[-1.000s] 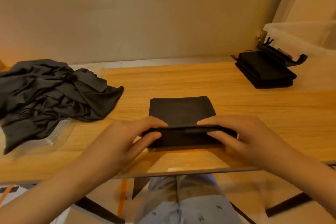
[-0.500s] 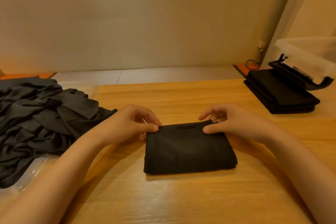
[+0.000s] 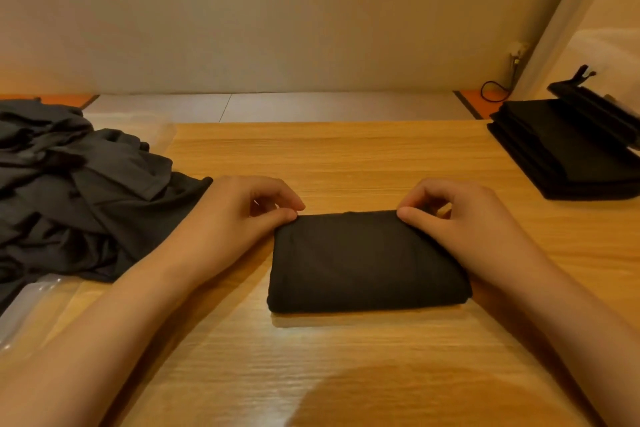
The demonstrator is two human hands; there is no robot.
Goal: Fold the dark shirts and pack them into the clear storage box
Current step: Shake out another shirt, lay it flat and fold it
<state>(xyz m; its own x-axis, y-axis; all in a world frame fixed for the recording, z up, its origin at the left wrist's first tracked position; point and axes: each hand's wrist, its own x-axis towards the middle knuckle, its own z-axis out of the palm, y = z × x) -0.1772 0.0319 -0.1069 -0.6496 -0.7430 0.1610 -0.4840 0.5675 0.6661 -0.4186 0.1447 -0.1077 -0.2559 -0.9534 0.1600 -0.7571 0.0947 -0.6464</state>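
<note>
Right now a folded shirt (image 3: 367, 263) lies flat on the wooden bench (image 3: 346, 156), in the middle and close to the person. It is dark and folded into a small, thick block with neat sides.

Both hands are on it, one at each far corner, with a wide gap between them. The left hand (image 3: 235, 218) pinches the far left corner: the thumb sits on top of the cloth and the fingers curl in behind the edge. The right hand (image 3: 460, 222) does the same at the far right corner, and its palm rests on the right side of the shirt. Both bare arms reach in from the near edge of the bench.

On the left sits a big messy pile of shirts (image 3: 79, 191), dark grey and not folded. One loose end of the pile comes close to the left wrist. Some clear plastic (image 3: 31, 302) peeks out from under the pile.

On the far right, well apart from the hands, is a neat stack of folded shirts (image 3: 568, 149). A black clip-like thing (image 3: 595, 104) lies across the top of that stack; what it is cannot be told. A thin black cord (image 3: 495, 94) loops on the floor behind it, near the wall (image 3: 277, 10).
</note>
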